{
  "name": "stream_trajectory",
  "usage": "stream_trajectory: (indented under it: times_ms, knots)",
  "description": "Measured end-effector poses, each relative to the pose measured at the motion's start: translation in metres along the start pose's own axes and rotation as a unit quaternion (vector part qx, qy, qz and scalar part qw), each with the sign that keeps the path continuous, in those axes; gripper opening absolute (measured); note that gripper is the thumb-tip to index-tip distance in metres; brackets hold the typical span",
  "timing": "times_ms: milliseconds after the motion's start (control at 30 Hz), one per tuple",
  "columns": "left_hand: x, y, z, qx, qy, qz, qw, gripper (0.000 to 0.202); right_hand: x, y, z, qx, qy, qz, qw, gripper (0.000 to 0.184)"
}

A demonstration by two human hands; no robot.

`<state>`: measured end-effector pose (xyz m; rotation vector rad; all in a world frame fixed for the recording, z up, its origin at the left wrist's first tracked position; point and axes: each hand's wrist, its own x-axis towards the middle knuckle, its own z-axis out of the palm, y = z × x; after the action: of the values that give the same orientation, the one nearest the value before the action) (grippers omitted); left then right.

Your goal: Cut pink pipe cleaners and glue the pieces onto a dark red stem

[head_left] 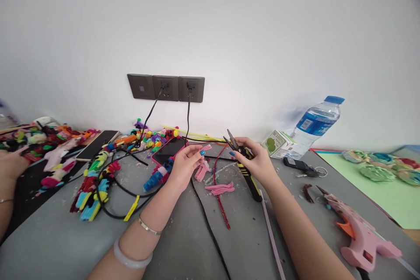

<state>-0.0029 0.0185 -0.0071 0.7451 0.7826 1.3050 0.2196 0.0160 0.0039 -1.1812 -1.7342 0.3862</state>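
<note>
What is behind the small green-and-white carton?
A clear water bottle with a blue cap, in front of the white wall. The carton covers part of its lower end.

Your left hand [185, 164] pinches a pink pipe cleaner [206, 148] while your right hand [257, 162] grips yellow-handled pliers [244, 164] near the grey table's [59, 236] far edge, by the wall sockets [166, 88].

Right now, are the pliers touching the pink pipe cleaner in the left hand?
Apart. The head view shows the pliers in the right hand, their tips stopping short of the pink pipe cleaner pinched by the left hand, with a clear gap between them.
</note>
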Motion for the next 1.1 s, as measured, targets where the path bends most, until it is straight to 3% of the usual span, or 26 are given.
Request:
stream_trajectory:
  times_ms: [133, 233, 333, 567, 1100]
  knots:
    - [0.002, -0.001, -0.002, -0.026, 0.001, 0.013, 1.000, 0.039, 0.000, -0.003, 0.005, 0.063, -0.058, 0.003, 0.996, 0.029]
    - [0.002, -0.001, -0.002, -0.033, -0.004, 0.018, 0.999, 0.038, -0.002, -0.004, 0.010, 0.089, -0.063, 0.026, 0.994, 0.033]
    - [0.001, -0.001, -0.001, -0.036, -0.013, 0.020, 0.999, 0.037, -0.003, -0.008, 0.014, 0.072, -0.057, 0.024, 0.996, 0.035]
    - [-0.001, 0.001, 0.002, -0.044, -0.027, -0.006, 0.999, 0.039, -0.006, -0.025, 0.021, -0.006, -0.132, -0.020, 0.991, 0.028]
    - [-0.005, 0.002, 0.004, 0.000, -0.030, 0.003, 1.000, 0.034, -0.007, -0.031, 0.018, -0.051, -0.117, -0.033, 0.991, 0.020]
